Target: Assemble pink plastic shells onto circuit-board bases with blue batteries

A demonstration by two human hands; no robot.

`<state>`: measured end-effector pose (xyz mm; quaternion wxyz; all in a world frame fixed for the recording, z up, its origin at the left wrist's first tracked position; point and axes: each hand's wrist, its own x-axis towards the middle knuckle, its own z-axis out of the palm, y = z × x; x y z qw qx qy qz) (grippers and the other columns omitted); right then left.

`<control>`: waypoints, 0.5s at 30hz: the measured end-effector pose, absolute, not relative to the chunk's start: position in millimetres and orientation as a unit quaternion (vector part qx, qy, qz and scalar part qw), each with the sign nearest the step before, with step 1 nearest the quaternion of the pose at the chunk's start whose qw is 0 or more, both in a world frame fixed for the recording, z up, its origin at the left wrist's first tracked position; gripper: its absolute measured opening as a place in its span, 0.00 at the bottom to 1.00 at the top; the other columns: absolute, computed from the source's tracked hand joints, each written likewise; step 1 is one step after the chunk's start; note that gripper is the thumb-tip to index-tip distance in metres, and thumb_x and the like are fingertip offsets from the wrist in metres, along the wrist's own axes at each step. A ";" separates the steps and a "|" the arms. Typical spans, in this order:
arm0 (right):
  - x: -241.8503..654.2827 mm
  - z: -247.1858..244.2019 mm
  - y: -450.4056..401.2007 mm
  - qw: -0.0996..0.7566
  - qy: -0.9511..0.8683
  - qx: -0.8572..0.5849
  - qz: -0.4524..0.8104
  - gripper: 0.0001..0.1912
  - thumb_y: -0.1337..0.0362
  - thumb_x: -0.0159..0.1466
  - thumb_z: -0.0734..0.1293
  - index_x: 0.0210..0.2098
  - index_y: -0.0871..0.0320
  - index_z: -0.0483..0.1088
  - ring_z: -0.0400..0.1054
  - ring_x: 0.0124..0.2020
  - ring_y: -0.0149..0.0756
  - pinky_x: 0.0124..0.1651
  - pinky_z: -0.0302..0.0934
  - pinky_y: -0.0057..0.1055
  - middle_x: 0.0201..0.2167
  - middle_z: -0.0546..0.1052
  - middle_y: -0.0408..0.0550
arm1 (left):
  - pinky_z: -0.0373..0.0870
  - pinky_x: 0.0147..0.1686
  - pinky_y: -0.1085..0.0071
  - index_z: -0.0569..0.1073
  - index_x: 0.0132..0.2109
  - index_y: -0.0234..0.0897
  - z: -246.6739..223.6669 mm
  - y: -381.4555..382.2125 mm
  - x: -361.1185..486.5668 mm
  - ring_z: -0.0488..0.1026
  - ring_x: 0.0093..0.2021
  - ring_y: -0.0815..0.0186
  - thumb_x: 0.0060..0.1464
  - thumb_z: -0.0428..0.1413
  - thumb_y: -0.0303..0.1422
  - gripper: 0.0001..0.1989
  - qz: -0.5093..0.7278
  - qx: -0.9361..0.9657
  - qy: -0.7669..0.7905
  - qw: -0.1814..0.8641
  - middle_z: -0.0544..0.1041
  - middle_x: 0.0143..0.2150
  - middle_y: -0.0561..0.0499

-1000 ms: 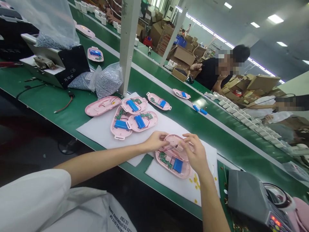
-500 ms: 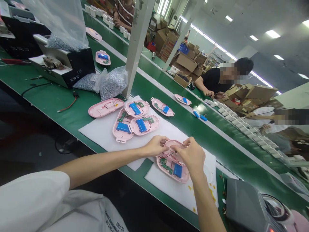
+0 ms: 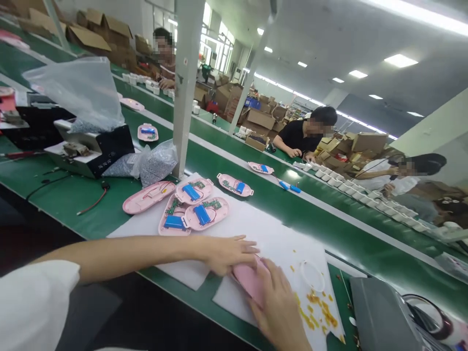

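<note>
Over the white foam sheet, both my hands are on a pink plastic casing, its smooth outer face up. My left hand grips its far left end, some fingers stretched across the top. My right hand is wrapped round the right side. The casing's inside is hidden. To the left lie several open pink casing halves with blue battery packs, green circuit boards and thin wires. A pink half without a battery pack rests beside them.
Bags of small metal parts and a black-sided machine stand left, near a metal post. Yellow scraps litter the sheet's right side, next to a grey machine. Co-workers sit across the green conveyor belt.
The two pink halves, previously apart with the battery and board showing, are now together as one casing turned outer face up. Both hands have shifted onto its outside. The camera view has tilted up.
</note>
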<state>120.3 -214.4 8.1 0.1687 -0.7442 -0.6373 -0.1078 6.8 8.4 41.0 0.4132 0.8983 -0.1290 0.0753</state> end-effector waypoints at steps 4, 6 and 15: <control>134.2 -5.7 -202.3 0.142 -0.588 -0.795 0.026 0.44 0.62 0.53 0.69 0.67 0.56 0.57 0.64 0.58 0.56 0.59 0.60 0.51 0.59 0.68 0.58 | 0.59 0.64 0.57 0.78 0.51 0.42 75.6 83.7 66.5 0.67 0.62 0.49 0.41 0.60 0.24 0.25 0.035 0.938 -0.060 0.340 0.71 0.61 0.45; 156.2 -4.0 -195.4 0.152 -0.568 -0.807 0.047 0.43 0.63 0.53 0.68 0.68 0.54 0.56 0.67 0.54 0.51 0.57 0.63 0.45 0.56 0.71 0.56 | 0.59 0.63 0.59 0.76 0.51 0.38 82.0 128.4 111.5 0.67 0.60 0.51 0.49 0.57 0.29 0.20 0.065 0.951 0.074 0.292 0.73 0.57 0.42; 353.4 50.7 -73.8 0.109 -0.316 -0.942 -0.022 0.39 0.56 0.57 0.71 0.64 0.65 0.60 0.71 0.50 0.57 0.50 0.64 0.47 0.48 0.74 0.67 | 0.68 0.39 0.71 0.76 0.37 0.32 70.9 207.3 208.9 0.73 0.38 0.63 0.50 0.61 0.29 0.06 -0.018 0.968 0.135 0.211 0.78 0.38 0.46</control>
